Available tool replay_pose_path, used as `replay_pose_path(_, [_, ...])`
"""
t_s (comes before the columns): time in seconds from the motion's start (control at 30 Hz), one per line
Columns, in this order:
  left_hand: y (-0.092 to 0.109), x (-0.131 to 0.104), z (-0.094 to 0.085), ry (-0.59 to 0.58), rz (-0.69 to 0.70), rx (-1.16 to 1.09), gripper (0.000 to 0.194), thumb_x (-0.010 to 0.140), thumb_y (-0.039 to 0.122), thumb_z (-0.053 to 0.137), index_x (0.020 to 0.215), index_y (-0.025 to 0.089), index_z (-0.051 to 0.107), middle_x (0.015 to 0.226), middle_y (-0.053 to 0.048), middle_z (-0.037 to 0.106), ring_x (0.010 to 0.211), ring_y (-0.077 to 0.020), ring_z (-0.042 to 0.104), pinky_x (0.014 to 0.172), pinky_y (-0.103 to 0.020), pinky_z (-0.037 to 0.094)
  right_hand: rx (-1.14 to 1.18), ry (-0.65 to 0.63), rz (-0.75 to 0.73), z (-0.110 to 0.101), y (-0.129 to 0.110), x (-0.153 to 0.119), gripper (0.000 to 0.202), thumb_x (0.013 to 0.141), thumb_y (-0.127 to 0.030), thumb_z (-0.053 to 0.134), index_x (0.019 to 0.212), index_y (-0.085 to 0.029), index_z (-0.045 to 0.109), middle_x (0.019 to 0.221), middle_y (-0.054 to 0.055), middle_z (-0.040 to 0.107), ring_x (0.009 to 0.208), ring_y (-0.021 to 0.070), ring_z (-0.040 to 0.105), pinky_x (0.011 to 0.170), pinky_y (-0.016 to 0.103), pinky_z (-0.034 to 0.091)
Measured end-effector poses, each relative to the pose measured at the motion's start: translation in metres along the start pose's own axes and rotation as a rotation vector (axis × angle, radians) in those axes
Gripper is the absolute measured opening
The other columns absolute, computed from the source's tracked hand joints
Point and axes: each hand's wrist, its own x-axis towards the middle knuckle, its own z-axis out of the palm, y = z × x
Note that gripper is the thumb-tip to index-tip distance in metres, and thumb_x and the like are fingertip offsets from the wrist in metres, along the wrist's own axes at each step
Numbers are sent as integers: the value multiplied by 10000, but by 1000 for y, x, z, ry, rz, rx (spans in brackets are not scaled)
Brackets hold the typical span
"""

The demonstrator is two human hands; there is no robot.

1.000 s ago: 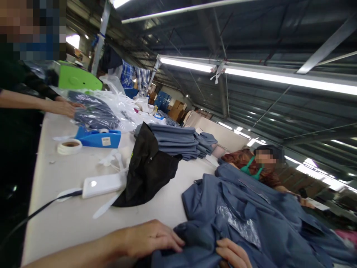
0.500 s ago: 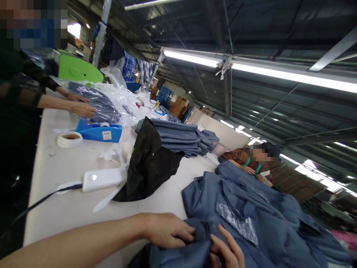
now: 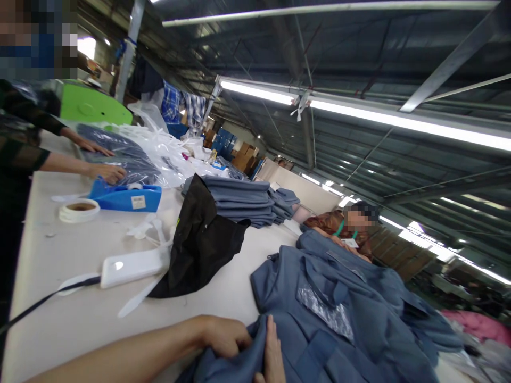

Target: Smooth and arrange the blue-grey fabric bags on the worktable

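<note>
My left hand [image 3: 228, 337] is at the bottom centre, its fingers curled into a fold of a blue-grey fabric bag [image 3: 239, 367]. Its fingertips are hidden by the cloth. Against the other side of that fold lies my right hand [image 3: 273, 348], fingers straight and close together, with the thumb partly cut off by the frame's lower edge. Just beyond, more blue-grey bags [image 3: 287, 282] with straps lie flat and overlapping. One carries a clear plastic piece [image 3: 325, 311] on its top.
On the white table [image 3: 59, 255] are a black cloth [image 3: 195, 250], a white corded device [image 3: 133, 267], a blue tape dispenser [image 3: 123, 198], tape rolls [image 3: 79, 210] and a stack of folded blue-grey bags [image 3: 241, 199]. A co-worker's hands [image 3: 106, 171] touch a plastic-wrapped item; another person [image 3: 359, 234] sits beyond.
Both hands have shifted left with the fold of fabric. My right hand's fingers have gone from spread and bent to straight and together. The view has turned slightly right.
</note>
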Motion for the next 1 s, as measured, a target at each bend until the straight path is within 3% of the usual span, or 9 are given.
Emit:
replay_pose_path(0.07, [-5, 6, 3, 2, -40, -29, 230, 568, 360, 701, 680, 160, 687, 558, 40, 524, 601, -156, 493, 565, -265, 414, 5, -25, -26, 1, -6, -2, 768, 976, -601, 91, 1571, -164, -120, 1649, 237, 140, 1465, 439, 266, 1070, 728, 468])
replay_pose_path(0.2, [1, -5, 5, 103, -22, -208, 363, 542, 472, 764, 748, 178, 706, 691, 52, 590, 735, -128, 518, 735, -250, 465, 86, -137, 3, -15, -16, -4, 718, 997, -556, 140, 1570, -222, -134, 1681, 161, 29, 1515, 404, 164, 1133, 758, 369])
replay_pose_path(0.37, [24, -57, -20, 227, -83, -314, 399, 563, 459, 751, 850, 185, 710, 808, 23, 656, 750, -119, 584, 740, -233, 502, 229, -223, 83, -33, -24, -1, 658, 1018, -506, 178, 1555, -319, -154, 1695, 118, -11, 1552, 350, 67, 1189, 791, 214])
replay_pose_path(0.47, [30, -86, -27, 169, -138, -300, 342, 602, 467, 763, 780, 181, 703, 760, 8, 663, 726, -136, 601, 698, -241, 518, 291, -241, 122, -36, -25, -1, 651, 1018, -521, 183, 1558, -332, -128, 1699, 103, 4, 1564, 317, 53, 1217, 781, 164])
replay_pose_path(0.57, [28, -92, -18, 100, -185, -267, 323, 684, 501, 729, 703, 181, 691, 674, 19, 631, 695, -131, 565, 682, -232, 491, 309, -250, 131, -36, -30, 2, 682, 1013, -544, 151, 1574, -237, -85, 1691, 145, 49, 1569, 288, 45, 1249, 742, 126])
replay_pose_path(0.73, [24, -74, -4, 43, -242, -160, 164, 715, 280, 656, 606, 157, 668, 531, 41, 487, 618, -101, 469, 623, -201, 384, 310, -338, 245, -46, -47, 12, 868, 980, -643, 148, 1545, 14, 84, 1665, 218, 80, 1569, 267, -21, 1292, 659, 42])
replay_pose_path(0.8, [24, -76, -3, 79, -252, -183, 190, 725, 325, 623, 649, 155, 666, 578, 34, 500, 617, -99, 460, 617, -205, 379, 343, -377, 278, -51, -48, 15, 894, 969, -671, 135, 1546, 11, 90, 1671, 194, 63, 1568, 249, -27, 1300, 633, 26])
replay_pose_path(0.93, [25, -95, -4, 128, -251, -309, 471, 739, 617, 561, 897, 183, 652, 824, 5, 580, 740, -115, 521, 714, -222, 453, 314, -478, 266, -51, -42, 12, 899, 966, -676, 151, 1555, -19, -19, 1674, 167, -24, 1557, 248, -79, 1287, 639, 10])
replay_pose_path(1.0, [27, -102, -3, 101, -243, -314, 497, 687, 626, 601, 944, 201, 626, 895, 8, 566, 806, -118, 527, 747, -215, 449, 209, -468, 197, -46, -41, 7, 866, 983, -635, 178, 1552, -31, -72, 1668, 179, -33, 1549, 260, -92, 1274, 661, 46])
